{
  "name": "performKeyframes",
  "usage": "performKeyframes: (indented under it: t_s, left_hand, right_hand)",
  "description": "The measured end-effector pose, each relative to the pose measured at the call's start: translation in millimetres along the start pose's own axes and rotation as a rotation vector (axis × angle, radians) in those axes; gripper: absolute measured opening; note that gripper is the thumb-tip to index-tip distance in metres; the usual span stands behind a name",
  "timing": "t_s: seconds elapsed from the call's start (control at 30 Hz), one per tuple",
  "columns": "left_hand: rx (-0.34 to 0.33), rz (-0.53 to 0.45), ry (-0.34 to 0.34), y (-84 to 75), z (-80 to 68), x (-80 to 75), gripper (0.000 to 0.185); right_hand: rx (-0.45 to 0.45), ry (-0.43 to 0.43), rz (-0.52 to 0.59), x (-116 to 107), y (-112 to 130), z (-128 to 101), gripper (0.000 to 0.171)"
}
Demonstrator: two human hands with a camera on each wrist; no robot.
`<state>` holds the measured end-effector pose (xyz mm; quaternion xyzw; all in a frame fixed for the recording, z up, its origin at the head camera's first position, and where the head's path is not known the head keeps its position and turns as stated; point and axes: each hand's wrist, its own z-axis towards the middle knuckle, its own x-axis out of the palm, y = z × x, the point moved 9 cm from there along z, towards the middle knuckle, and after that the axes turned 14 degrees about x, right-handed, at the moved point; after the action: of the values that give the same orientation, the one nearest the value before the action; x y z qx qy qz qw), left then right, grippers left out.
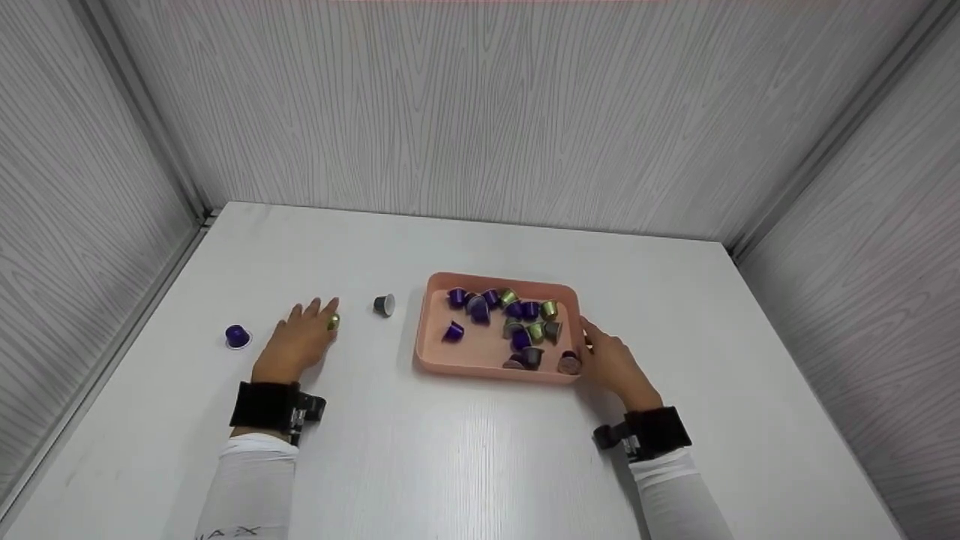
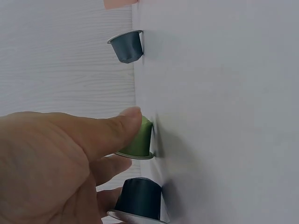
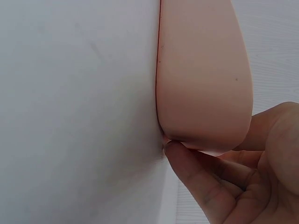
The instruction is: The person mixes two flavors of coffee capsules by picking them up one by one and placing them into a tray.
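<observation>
My left hand [image 1: 296,345] is low over the left part of the table, pinching a green coffee capsule [image 2: 140,140] with the thumb against its side. Beneath the same hand, by the fingers, stands a dark teal capsule [image 2: 140,198], hidden in the head view. To the right, another dark capsule [image 1: 384,304] lies on its side, its pale lid facing right. My right hand [image 1: 611,366] holds the pink tray [image 1: 465,369] at its right side, near the front corner, with a fingertip low at the base. Purple, green and dark capsules lie jumbled inside.
A blue-purple capsule [image 1: 238,336] stands lid down left of my left hand. The white table [image 1: 420,457] is bounded by grey wood-grain panels [image 1: 465,112] behind and at both sides. Black bands [image 1: 262,405] with small cameras sit on both wrists.
</observation>
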<state>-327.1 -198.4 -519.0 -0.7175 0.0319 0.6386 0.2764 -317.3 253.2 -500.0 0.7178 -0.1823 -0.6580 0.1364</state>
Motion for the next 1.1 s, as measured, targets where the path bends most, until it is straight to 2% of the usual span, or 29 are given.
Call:
performKeyframes:
  t_s: [0.17, 0.4, 0.63, 1.1]
  left_hand:
    - [0.009, 0.014, 0.013, 2.0, 0.0, 2.6, 0.053]
    - [0.03, 0.019, -0.003, 1.3, 1.3, 3.0, 0.047]
    - [0.019, -0.014, -0.069, -0.9, 1.8, -3.0, 0.041]
    - [0.023, -0.044, -0.15, -3.5, 6.6, -10.2, 0.033]
  right_hand:
    - [0.012, 0.007, 0.01, 0.1, -0.1, -0.5, 0.053]
    - [0.03, 0.018, 0.016, 1.6, -1.6, 0.6, 0.053]
    - [0.013, -0.007, 0.01, 0.6, -1.5, 1.0, 0.054]
    - [0.009, -0.005, 0.017, 0.9, -1.8, 2.1, 0.054]
